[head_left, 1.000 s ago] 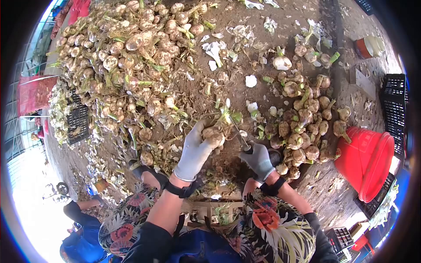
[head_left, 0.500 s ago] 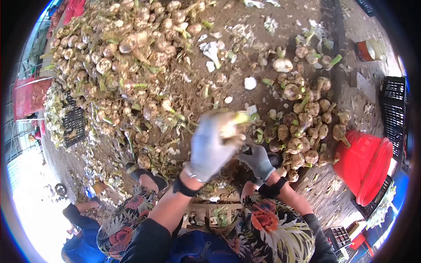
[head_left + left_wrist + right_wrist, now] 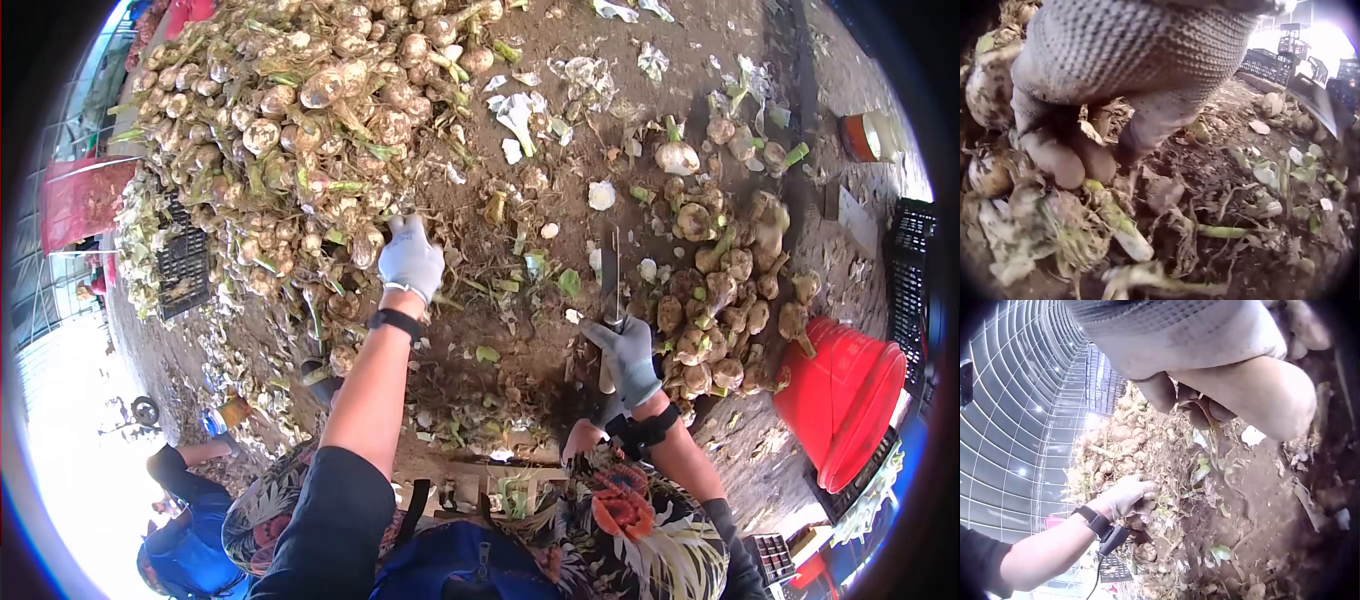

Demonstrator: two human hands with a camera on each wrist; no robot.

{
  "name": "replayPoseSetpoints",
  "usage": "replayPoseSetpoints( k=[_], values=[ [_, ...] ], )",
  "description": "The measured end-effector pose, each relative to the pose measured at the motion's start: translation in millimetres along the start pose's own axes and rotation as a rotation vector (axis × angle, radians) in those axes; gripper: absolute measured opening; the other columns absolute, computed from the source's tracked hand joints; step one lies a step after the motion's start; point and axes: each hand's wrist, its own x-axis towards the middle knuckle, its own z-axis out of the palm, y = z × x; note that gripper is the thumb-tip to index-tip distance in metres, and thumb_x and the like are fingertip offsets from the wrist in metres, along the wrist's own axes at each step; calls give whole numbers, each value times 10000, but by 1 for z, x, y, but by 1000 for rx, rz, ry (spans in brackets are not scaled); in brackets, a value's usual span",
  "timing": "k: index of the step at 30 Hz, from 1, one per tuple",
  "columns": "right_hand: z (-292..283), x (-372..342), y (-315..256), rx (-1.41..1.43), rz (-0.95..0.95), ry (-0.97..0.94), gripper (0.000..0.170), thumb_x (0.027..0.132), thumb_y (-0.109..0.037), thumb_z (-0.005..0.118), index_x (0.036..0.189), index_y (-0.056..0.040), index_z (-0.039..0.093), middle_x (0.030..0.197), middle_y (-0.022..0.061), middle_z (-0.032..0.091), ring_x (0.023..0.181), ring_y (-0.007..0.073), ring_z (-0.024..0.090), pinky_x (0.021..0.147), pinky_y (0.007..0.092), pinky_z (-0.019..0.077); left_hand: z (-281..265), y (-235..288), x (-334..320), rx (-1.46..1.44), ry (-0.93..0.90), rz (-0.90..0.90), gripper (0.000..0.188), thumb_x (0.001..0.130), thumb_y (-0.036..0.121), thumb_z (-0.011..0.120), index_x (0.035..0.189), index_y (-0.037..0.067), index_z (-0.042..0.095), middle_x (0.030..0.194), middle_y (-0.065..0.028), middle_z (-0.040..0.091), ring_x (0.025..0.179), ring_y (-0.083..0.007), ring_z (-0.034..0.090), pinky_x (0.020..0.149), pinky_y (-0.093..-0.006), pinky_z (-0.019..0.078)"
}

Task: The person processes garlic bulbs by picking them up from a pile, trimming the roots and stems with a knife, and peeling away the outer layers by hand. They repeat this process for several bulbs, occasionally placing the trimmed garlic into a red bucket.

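Note:
My gloved left hand (image 3: 411, 262) is at the edge of the big pile of soil-stained garlic bulbs (image 3: 330, 90), beside a bulb (image 3: 367, 246). In the left wrist view its fingers (image 3: 1060, 162) bend down among dry leaves and stalk pieces, and the thumb stands apart from them. Nothing shows gripped between them, though the palm side is partly hidden. A knife (image 3: 611, 275) is held in my gloved right hand (image 3: 630, 360), its blade pointing away from me. Just right of that hand lies a smaller heap of garlic bulbs (image 3: 715, 300) with short stalks.
A red bucket (image 3: 840, 400) lies tilted at the right, near black crates (image 3: 912, 260). Another black crate (image 3: 182, 260) stands against the left side of the pile. Leaf scraps and cut stalks (image 3: 515, 120) litter the soil. Another person (image 3: 190, 530) sits at the lower left.
My left hand held a garlic bulb by the knife, swung right in a blur, and is now back left at the pile without it. A blurred bulb shows on the right heap.

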Motion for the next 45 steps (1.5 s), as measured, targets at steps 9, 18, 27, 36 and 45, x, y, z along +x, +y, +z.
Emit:
replayPoseSetpoints(
  k=[9,18,27,36,45],
  values=[
    [8,-7,5,-216,34,-46,86,874,-42,741,866,2,668,717,2,636,588,89,573,529,260,464,34,-19,-54,-277,19,199,563,797,158,732,1326,144,541,1311,-131,615,1065,-337,668,942,-411,543],
    [55,-16,-27,-29,54,-313,206,907,-104,740,1079,0,701,876,28,706,722,101,641,646,251,516,7,48,-133,-907,-180,396,610,812,-32,678,1389,50,500,1204,-92,661,1101,-180,640,980,-343,533],
    [40,-35,-36,-1068,-650,-247,329,718,-156,785,1027,-105,687,935,151,680,848,366,677,729,382,553,0,45,-141,-1530,-527,6,608,819,-75,687,1373,-18,445,1086,-38,644,977,-112,624,815,-271,552],
    [36,-36,-22,-1422,-680,-280,315,721,-146,718,1028,-120,652,905,112,645,816,347,665,701,439,528,-3,33,-146,-1141,-399,292,662,762,-24,791,1332,-3,454,1031,-98,718,906,-132,684,790,-279,571],
    [-7,-12,0,-1225,-401,-66,207,823,-181,710,1002,-77,706,746,128,697,676,303,696,631,404,533,-45,47,-157,-1002,-393,430,681,757,57,843,1323,-38,476,1111,-66,629,990,-105,608,845,-284,534]
  ],
)
